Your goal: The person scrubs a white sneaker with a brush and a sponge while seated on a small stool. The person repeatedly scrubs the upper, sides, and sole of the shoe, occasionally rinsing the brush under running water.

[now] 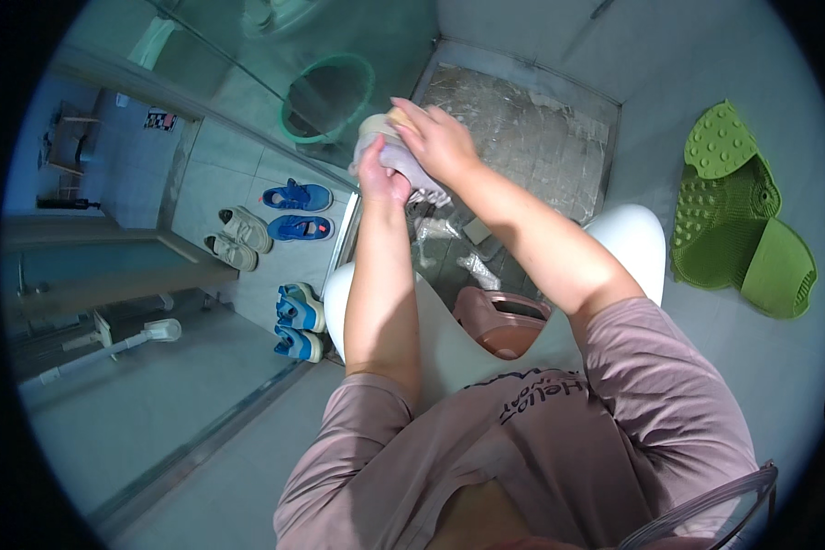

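The left hand (382,172) and right hand (442,142) are raised together at upper centre of the frame, both on a pale shoe (411,170). The left grip is closed around its side; the right grip is closed on a small tan block (400,119) pressed to its upper-left end. The shoe shows a cream upper-left portion and a lavender-white body; its lower-right end looks whitish and ridged. Its long axis runs from upper left to lower right; which end is the toe cannot be established. Below, at centre, a rounded pink object (502,323) sits between the knees, its kind uncertain. Left of centre stand three pairs of footwear: blue-and-white shoes (299,321), blue shoes (300,227) and light grey shoes (238,236). A green, multi-lobed textured mat (724,229) occupies the right. One container noted: a round green basin (314,139), upper centre-left, beyond the hands; its interior appears dark, contents not discernible.
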A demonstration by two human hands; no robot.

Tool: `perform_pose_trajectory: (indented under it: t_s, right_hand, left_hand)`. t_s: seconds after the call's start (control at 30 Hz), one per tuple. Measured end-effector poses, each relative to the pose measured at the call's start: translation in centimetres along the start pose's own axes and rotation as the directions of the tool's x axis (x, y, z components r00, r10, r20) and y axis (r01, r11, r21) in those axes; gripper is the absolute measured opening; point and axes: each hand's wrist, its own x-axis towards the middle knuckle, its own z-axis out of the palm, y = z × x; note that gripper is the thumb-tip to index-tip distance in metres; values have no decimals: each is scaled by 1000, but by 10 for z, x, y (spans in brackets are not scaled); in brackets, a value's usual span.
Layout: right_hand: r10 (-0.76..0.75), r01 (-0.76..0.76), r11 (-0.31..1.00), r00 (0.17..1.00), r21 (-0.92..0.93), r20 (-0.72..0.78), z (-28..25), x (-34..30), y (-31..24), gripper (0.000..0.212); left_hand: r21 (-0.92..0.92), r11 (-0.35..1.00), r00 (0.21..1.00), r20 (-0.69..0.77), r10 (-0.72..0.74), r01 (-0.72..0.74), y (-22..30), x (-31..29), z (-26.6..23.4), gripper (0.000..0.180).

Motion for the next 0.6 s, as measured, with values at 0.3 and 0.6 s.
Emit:
perform_pose_trajectory:
  t_s: [0.3, 0.6]
  right_hand:
    - [129, -128, 985, 992, 112, 0, -16, 12, 20, 43]
    - [325, -293, 941, 924, -170, 204, -10, -62, 57, 46]
  left_hand:
    - [81, 992, 993, -73, -94, 100, -8, -1, -5, 38]
    - [150, 988, 992, -107, 62, -46, 4, 1, -6, 38]
